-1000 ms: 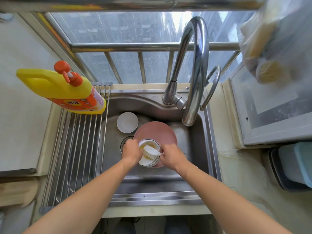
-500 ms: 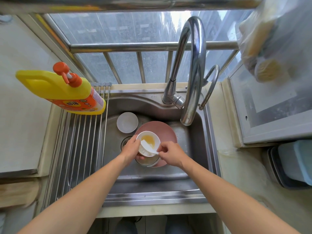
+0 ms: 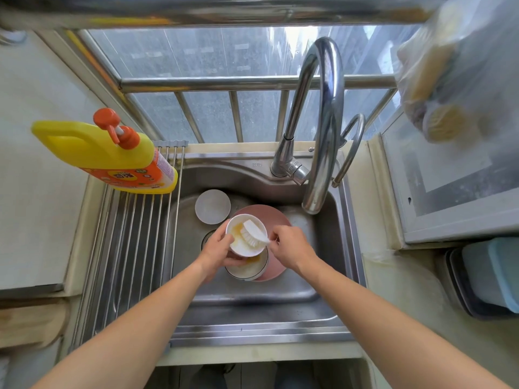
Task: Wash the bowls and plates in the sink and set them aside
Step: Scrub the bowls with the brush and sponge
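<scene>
Small white bowl (image 3: 243, 240): lifted above the sink basin, yellow residue inside; gripped at its left rim and underside by the left hand (image 3: 218, 249), thumb on the rim, fingers curled beneath

Brush (image 3: 254, 233): white, bristles down inside the held bowl; handle pinched by the right hand (image 3: 292, 248) just right of the bowl's rim

Second bowl (image 3: 248, 269): directly below the held bowl, dark-lined rim, yellowish liquid inside; sits on the near edge of the pink plate

Pink plate (image 3: 271, 220): under and behind the grip, flat on the basin floor, largely covered by the two bowls and the right hand

Small white dish (image 3: 212, 206): just beyond and left of the held bowl, lying in the basin, touching or nearly touching the plate's edge; cannot tell which

Drain (image 3: 207, 238): partly hidden behind the left hand

Sink (image 3: 252, 301): stainless steel, surrounds all of the above

Faucet (image 3: 323, 122): tall curved chrome spout, beyond and right of the grip, outlet over the basin's right side; no water seen running

Roll-up drying rack (image 3: 132, 248): steel rods, left of the grip, across the sink's left part

Detergent bottle (image 3: 106, 155): yellow with orange pump, on the rack's far end

Plastic bag (image 3: 455, 66): far upper right, blurred, yellowish items inside

Blue container (image 3: 491, 273): well to the right on the counter
</scene>
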Demonstrator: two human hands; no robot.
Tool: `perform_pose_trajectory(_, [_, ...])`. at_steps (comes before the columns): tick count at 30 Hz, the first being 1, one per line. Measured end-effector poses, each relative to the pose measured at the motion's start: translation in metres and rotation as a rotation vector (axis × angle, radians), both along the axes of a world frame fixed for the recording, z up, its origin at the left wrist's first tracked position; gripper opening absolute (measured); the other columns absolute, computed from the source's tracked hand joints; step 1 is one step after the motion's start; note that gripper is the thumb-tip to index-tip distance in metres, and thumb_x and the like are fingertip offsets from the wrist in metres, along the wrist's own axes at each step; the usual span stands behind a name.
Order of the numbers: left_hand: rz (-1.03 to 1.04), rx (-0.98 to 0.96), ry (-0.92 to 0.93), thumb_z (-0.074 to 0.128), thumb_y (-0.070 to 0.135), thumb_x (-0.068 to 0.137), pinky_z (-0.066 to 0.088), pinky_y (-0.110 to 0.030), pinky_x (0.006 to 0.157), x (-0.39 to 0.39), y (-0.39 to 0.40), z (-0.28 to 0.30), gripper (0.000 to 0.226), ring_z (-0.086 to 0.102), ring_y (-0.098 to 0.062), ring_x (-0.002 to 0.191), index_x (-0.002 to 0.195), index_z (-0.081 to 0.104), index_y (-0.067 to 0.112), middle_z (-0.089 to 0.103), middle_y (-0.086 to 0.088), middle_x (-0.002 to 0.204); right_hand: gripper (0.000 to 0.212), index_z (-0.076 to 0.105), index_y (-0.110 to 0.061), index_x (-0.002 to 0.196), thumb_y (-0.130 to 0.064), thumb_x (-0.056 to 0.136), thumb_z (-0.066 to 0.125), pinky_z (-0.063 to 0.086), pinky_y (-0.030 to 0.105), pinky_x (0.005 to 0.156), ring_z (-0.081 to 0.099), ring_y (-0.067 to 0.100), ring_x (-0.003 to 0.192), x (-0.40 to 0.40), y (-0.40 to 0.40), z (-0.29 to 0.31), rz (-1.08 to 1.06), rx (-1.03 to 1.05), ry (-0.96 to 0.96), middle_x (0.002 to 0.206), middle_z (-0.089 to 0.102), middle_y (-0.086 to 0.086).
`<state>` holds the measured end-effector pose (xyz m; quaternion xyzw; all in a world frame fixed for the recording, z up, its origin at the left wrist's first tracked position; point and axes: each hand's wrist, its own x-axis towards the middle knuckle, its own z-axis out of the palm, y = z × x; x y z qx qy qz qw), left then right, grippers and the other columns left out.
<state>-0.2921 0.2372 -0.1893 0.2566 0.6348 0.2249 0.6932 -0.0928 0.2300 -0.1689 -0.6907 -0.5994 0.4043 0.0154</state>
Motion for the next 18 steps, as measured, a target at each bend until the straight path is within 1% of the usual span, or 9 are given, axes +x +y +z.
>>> perform_pose_trajectory(3, [0.03, 0.016, -0.03, 0.042, 0.015, 0.103, 0.061, -0.052, 0.081, 0.007, 0.006, 0.0, 0.043, 0.069, -0.028, 0.11, 0.136, 0.056, 0.039, 0.065, -0.005, 0.129, 0.015, 0.067, -0.018, 0.101, -0.022, 0.09, 0.059, 0.056, 0.035, 0.075, 0.068, 0.027, 0.081, -0.006, 0.002, 0.005, -0.056, -0.05, 0.169, 0.085, 0.072, 0.004])
perform_pose_trajectory(5, [0.092, 0.012, -0.043, 0.04, 0.011, 0.102, 0.061, -0.052, 0.081, 0.009, 0.014, -0.001, 0.047, 0.071, -0.03, 0.107, 0.14, 0.053, 0.035, 0.065, -0.007, 0.129, 0.021, 0.067, -0.019, 0.111, -0.021, 0.09, 0.062, 0.06, 0.036, 0.064, 0.071, 0.027, 0.067, -0.007, -0.004, 0.009, -0.196, -0.162, 0.433, 0.092, 0.072, 0.005])
perform_pose_trajectory(7, [0.171, 0.008, -0.057, 0.038, 0.006, 0.099, 0.061, -0.052, 0.082, 0.008, 0.021, -0.001, 0.049, 0.072, -0.033, 0.102, 0.14, 0.053, 0.029, 0.065, -0.011, 0.127, 0.029, 0.066, -0.019, 0.123, -0.016, 0.094, 0.064, 0.056, 0.03, 0.053, 0.067, 0.023, 0.056, -0.001, -0.01, 0.01, -0.341, -0.286, 0.682, 0.106, 0.072, 0.01])
perform_pose_trajectory(9, [0.214, 0.006, -0.063, 0.038, 0.002, 0.097, 0.061, -0.052, 0.082, 0.007, 0.027, -0.001, 0.051, 0.071, -0.033, 0.102, 0.14, 0.054, 0.026, 0.064, -0.013, 0.127, 0.032, 0.064, -0.023, 0.131, -0.017, 0.099, 0.061, 0.05, 0.023, 0.048, 0.06, 0.016, 0.05, 0.008, -0.013, 0.009, -0.376, -0.356, 0.777, 0.105, 0.075, 0.012])
perform_pose_trajectory(11, [0.202, 0.002, -0.044, 0.037, -0.002, 0.094, 0.062, -0.051, 0.081, 0.006, 0.03, -0.003, 0.058, 0.068, -0.032, 0.106, 0.14, 0.054, 0.028, 0.062, -0.013, 0.129, 0.032, 0.064, -0.031, 0.131, -0.019, 0.103, 0.055, 0.041, 0.021, 0.045, 0.05, 0.013, 0.046, 0.014, -0.012, 0.003, -0.321, -0.337, 0.701, 0.088, 0.075, 0.007])
perform_pose_trajectory(13, [0.154, -0.006, -0.036, 0.038, -0.005, 0.091, 0.062, -0.049, 0.08, 0.007, 0.028, -0.005, 0.062, 0.064, -0.031, 0.112, 0.138, 0.057, 0.032, 0.06, -0.011, 0.132, 0.031, 0.069, -0.037, 0.126, -0.025, 0.102, 0.054, 0.045, 0.023, 0.059, 0.053, 0.004, 0.053, 0.015, -0.006, -0.002, -0.18, -0.192, 0.484, 0.072, 0.071, -0.008])
perform_pose_trajectory(14, [0.139, -0.013, -0.041, 0.038, -0.006, 0.09, 0.062, -0.049, 0.08, 0.008, 0.027, -0.006, 0.064, 0.064, -0.032, 0.114, 0.138, 0.057, 0.033, 0.06, -0.01, 0.134, 0.03, 0.07, -0.041, 0.124, -0.029, 0.101, 0.054, 0.049, 0.027, 0.068, 0.059, 0.001, 0.063, 0.014, -0.002, -0.003, -0.103, -0.091, 0.366, 0.073, 0.071, -0.016])
perform_pose_trajectory(16, [0.138, -0.023, -0.061, 0.037, -0.008, 0.088, 0.061, -0.05, 0.082, 0.01, 0.024, -0.008, 0.068, 0.065, -0.031, 0.113, 0.139, 0.056, 0.034, 0.061, -0.01, 0.133, 0.034, 0.069, -0.045, 0.125, -0.033, 0.098, 0.052, 0.053, 0.034, 0.082, 0.067, 0.01, 0.089, 0.01, 0.002, 0.002, 0.006, 0.08, 0.14, 0.096, 0.075, -0.019])
perform_pose_trajectory(18, [0.153, -0.025, -0.071, 0.037, -0.009, 0.09, 0.061, -0.052, 0.084, 0.011, 0.024, -0.009, 0.069, 0.067, -0.03, 0.112, 0.141, 0.054, 0.033, 0.062, -0.009, 0.133, 0.039, 0.066, -0.043, 0.129, -0.031, 0.097, 0.048, 0.054, 0.039, 0.085, 0.066, 0.023, 0.105, 0.007, 0.003, 0.008, 0.058, 0.166, -0.032, 0.116, 0.075, -0.009])
